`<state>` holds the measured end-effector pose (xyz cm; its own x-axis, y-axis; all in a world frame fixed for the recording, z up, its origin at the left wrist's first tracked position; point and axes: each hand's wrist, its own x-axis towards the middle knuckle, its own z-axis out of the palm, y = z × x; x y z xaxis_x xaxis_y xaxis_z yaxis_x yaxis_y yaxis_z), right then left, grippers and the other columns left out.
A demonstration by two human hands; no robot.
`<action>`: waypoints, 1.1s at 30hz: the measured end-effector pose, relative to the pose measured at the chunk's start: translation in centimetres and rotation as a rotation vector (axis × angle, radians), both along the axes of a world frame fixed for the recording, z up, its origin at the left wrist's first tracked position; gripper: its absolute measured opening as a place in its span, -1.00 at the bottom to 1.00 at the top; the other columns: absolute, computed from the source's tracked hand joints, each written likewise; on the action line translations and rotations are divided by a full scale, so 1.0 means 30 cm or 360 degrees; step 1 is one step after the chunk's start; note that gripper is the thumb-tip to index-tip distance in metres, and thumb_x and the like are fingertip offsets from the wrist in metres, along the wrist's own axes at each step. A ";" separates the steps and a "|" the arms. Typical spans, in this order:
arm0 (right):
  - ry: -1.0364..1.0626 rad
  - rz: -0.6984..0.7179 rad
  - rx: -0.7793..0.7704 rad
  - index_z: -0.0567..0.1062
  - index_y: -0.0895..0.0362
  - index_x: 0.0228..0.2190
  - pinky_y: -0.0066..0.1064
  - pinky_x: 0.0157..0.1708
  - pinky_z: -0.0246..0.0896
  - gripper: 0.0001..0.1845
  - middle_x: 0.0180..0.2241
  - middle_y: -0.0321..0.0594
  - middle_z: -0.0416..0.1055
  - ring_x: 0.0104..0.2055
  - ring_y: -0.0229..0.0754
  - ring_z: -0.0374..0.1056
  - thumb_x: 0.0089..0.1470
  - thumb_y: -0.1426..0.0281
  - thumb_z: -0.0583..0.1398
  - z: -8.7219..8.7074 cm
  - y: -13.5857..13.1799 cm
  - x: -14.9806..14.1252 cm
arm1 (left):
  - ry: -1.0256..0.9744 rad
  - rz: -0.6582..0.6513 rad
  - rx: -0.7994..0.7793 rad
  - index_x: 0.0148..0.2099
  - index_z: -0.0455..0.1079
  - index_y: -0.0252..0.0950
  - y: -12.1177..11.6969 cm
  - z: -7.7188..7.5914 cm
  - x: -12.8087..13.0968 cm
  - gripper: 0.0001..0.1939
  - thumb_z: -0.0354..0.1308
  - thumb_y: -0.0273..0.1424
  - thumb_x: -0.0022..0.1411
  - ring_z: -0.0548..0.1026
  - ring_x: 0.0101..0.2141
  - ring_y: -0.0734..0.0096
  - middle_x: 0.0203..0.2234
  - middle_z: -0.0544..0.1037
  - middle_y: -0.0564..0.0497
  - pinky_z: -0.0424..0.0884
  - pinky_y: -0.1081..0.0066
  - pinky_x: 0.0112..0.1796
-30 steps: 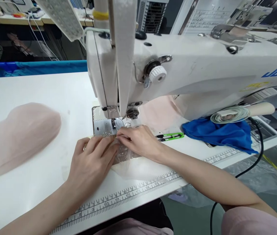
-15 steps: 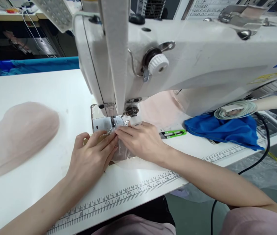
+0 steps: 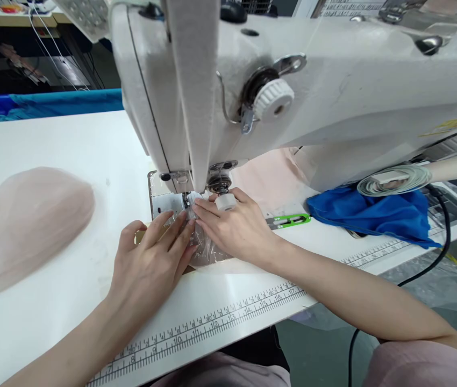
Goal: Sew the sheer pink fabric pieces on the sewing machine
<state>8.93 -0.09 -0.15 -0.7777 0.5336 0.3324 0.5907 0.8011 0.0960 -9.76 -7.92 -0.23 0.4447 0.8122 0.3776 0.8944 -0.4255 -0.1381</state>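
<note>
In the head view, a white sewing machine [image 3: 325, 91] stands over the table. Its presser foot [image 3: 186, 200] is just ahead of my fingertips. A sheer, shiny fabric piece [image 3: 208, 252] lies in front of the foot, partly hidden beneath my hands. My left hand [image 3: 151, 250] rests on its left side, fingers stretched and slightly apart. My right hand [image 3: 240, 228] has its fingers close together on the fabric, the tips beside the foot; its thumb is mostly hidden, and it appears to grip the cloth.
Pale pink sheer fabric [image 3: 35, 226] lies on the left of the table. Green thread snips [image 3: 291, 221], a blue cloth [image 3: 373, 215] and a coiled pale tape [image 3: 390, 183] are at right. A printed ruler [image 3: 212, 325] runs along the front edge.
My left fingers have drawn slightly away from the right fingertips and spread, showing more of the sheer fabric between the hands. The view has shifted a little closer to the machine.
</note>
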 end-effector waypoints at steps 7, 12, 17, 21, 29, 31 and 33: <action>-0.0011 -0.0006 0.0017 0.58 0.23 -0.10 -0.20 -0.12 0.07 -0.62 -0.02 -0.13 0.55 -0.08 -0.08 0.35 0.36 0.41 -0.01 -0.005 0.008 0.003 | -0.0039 0.0002 -0.0029 0.22 0.32 -0.32 0.009 0.004 0.000 -0.63 -0.04 -0.38 0.44 0.40 0.11 0.01 0.06 0.54 -0.10 0.17 0.06 -0.09; 0.0001 -0.0012 0.0033 0.57 0.23 -0.08 -0.20 -0.12 0.08 -0.63 -0.01 -0.13 0.54 -0.09 -0.08 0.36 0.35 0.42 0.00 -0.011 0.010 0.002 | -0.0025 -0.0011 0.0002 0.22 0.32 -0.31 0.009 0.007 0.001 -0.63 -0.04 -0.38 0.44 0.40 0.13 0.03 0.06 0.54 -0.12 0.18 0.08 -0.07; 0.0031 -0.0017 0.0059 0.58 0.22 -0.09 -0.21 -0.12 0.09 -0.66 -0.04 -0.17 0.56 -0.11 -0.09 0.37 0.33 0.43 0.02 -0.009 0.006 -0.001 | -0.0001 -0.0034 0.0056 0.18 0.35 -0.31 0.006 0.014 0.004 -0.66 -0.04 -0.39 0.44 0.41 0.14 0.08 0.02 0.57 -0.14 0.18 0.11 -0.05; 0.0046 -0.0027 0.0077 0.58 0.21 -0.08 -0.21 -0.13 0.09 -0.66 -0.04 -0.20 0.57 -0.11 -0.09 0.38 0.32 0.43 0.03 -0.006 0.004 0.001 | 0.0006 -0.0031 0.0078 0.16 0.37 -0.32 0.008 0.011 0.004 -0.67 -0.02 -0.38 0.44 0.42 0.14 0.10 0.02 0.57 -0.13 0.18 0.11 -0.04; 0.0003 -0.0045 0.0023 0.58 0.18 -0.08 -0.20 -0.09 0.08 -0.63 -0.02 -0.17 0.55 -0.07 -0.08 0.36 0.34 0.41 0.00 -0.005 0.009 0.001 | 0.0015 -0.0030 0.0092 0.14 0.39 -0.33 0.019 0.005 -0.002 -0.68 -0.01 -0.37 0.44 0.43 0.14 0.12 0.01 0.57 -0.11 0.17 0.13 -0.01; -0.0011 -0.0056 -0.0007 0.58 0.18 -0.08 -0.20 -0.08 0.08 -0.63 -0.02 -0.16 0.55 -0.06 -0.08 0.36 0.35 0.41 0.00 -0.002 0.011 0.000 | 0.0003 -0.0026 0.0076 0.13 0.40 -0.33 0.022 0.005 -0.004 -0.68 -0.01 -0.35 0.44 0.42 0.14 0.12 0.01 0.57 -0.12 0.17 0.13 0.00; -0.0025 -0.0071 -0.0036 0.58 0.18 -0.08 -0.19 -0.07 0.08 -0.62 -0.02 -0.15 0.55 -0.05 -0.08 0.35 0.35 0.40 -0.01 0.000 0.013 -0.001 | -0.0009 -0.0024 0.0070 0.13 0.39 -0.33 0.024 0.005 -0.006 -0.67 -0.02 -0.34 0.44 0.42 0.15 0.11 0.02 0.57 -0.12 0.17 0.13 0.01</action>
<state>8.90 0.29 -0.16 -0.7577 0.5753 0.3080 0.6247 0.7759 0.0876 -9.93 -7.21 -0.08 0.4545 0.7881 0.4150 0.8887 -0.4325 -0.1520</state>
